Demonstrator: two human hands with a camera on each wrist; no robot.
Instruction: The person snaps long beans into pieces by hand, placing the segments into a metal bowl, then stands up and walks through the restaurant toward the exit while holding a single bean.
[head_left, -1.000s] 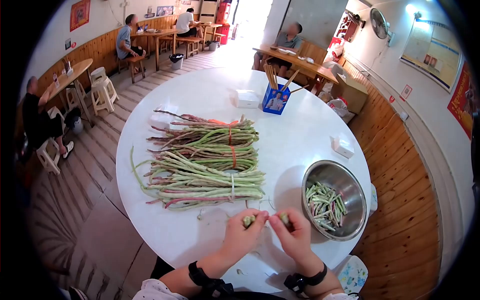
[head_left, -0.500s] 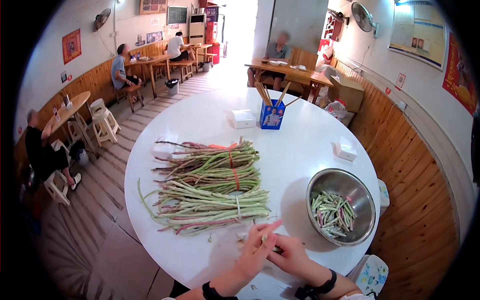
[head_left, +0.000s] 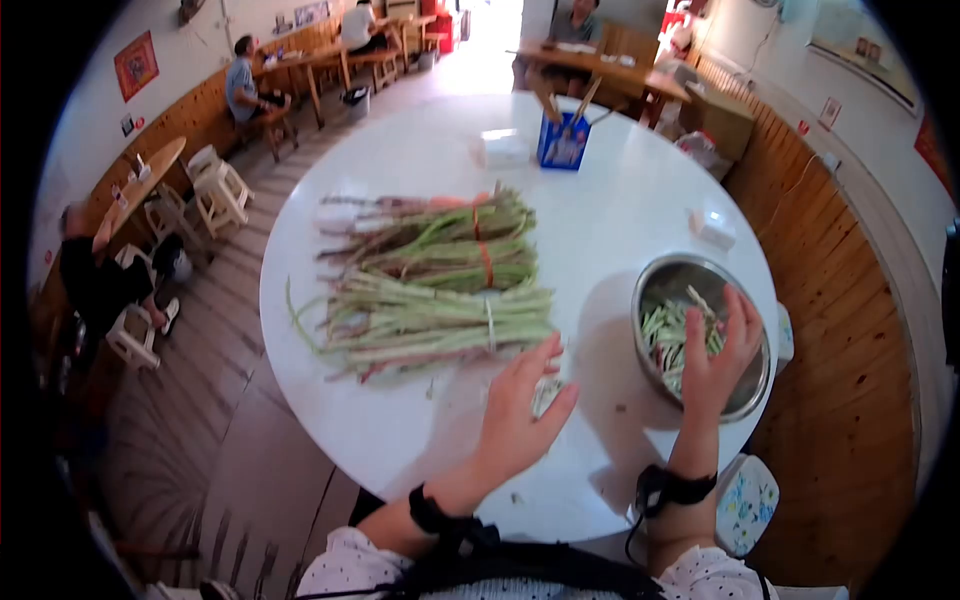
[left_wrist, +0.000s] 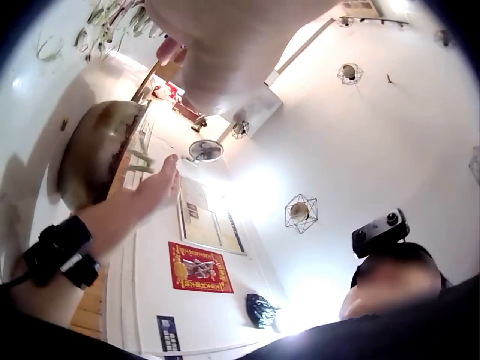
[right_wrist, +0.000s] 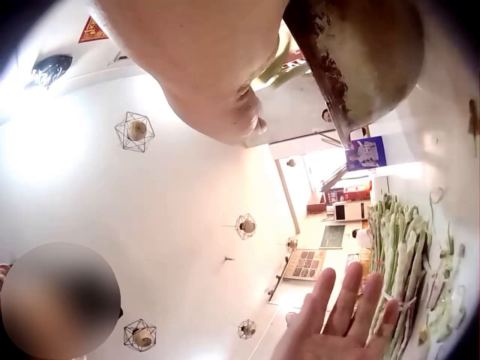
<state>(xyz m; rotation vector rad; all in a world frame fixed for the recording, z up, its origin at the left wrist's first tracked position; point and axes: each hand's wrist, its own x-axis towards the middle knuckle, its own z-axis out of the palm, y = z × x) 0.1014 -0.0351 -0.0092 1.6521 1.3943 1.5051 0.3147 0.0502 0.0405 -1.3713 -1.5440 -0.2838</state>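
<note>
Over the steel bowl our right hand spreads its fingers, holding nothing, above the cut bean pieces. Left of the bowl our left hand is flat and empty beside the tied bean bundles, stacked within easy reach.
</note>
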